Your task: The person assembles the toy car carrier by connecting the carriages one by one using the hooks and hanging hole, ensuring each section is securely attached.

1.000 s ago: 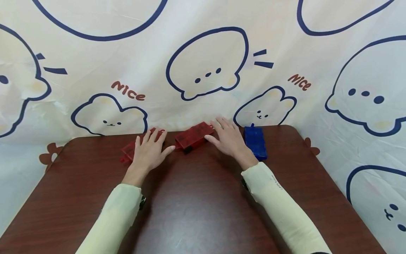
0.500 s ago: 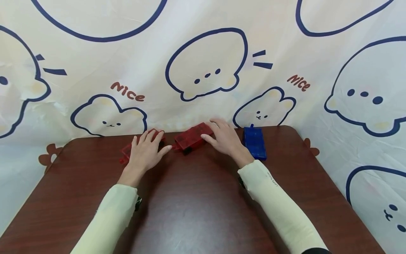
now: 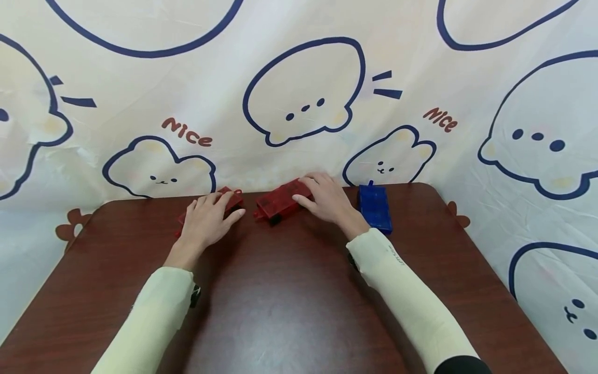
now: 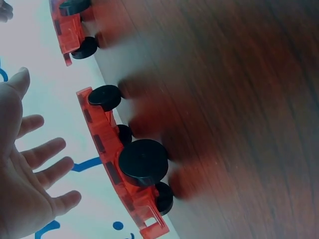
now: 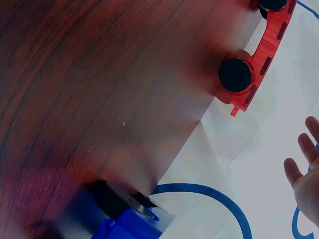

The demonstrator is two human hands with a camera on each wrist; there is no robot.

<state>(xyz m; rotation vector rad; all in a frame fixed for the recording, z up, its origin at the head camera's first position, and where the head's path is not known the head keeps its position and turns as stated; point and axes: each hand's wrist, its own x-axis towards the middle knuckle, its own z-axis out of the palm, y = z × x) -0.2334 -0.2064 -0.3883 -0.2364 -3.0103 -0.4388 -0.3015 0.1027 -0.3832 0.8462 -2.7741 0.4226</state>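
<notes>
Two red toy wagons with black wheels lie near the back edge of the table. My left hand (image 3: 204, 222) is above the left red wagon (image 3: 232, 200) and hides its middle; in the left wrist view a gap shows between its spread fingers (image 4: 50, 149) and that wagon. The middle red wagon (image 3: 282, 201) stands at a slant, a small hook on its left end. Over its right end reaches my right hand (image 3: 329, 200), fingers bent slightly, thumb apart. In the right wrist view this hand (image 5: 310, 186) is clear of the wagon (image 5: 264, 59). Both hands hold nothing.
A blue toy wagon (image 3: 375, 209) sits to the right of my right hand, close to that forearm. The dark brown table (image 3: 275, 301) ends just behind the toys, at a white cloth (image 3: 299, 161) printed with cartoon figures.
Both hands have shifted slightly to the left. The right fingers have bent and drawn closer together, and the left fingers have also bent a little. The wagons stay in place.
</notes>
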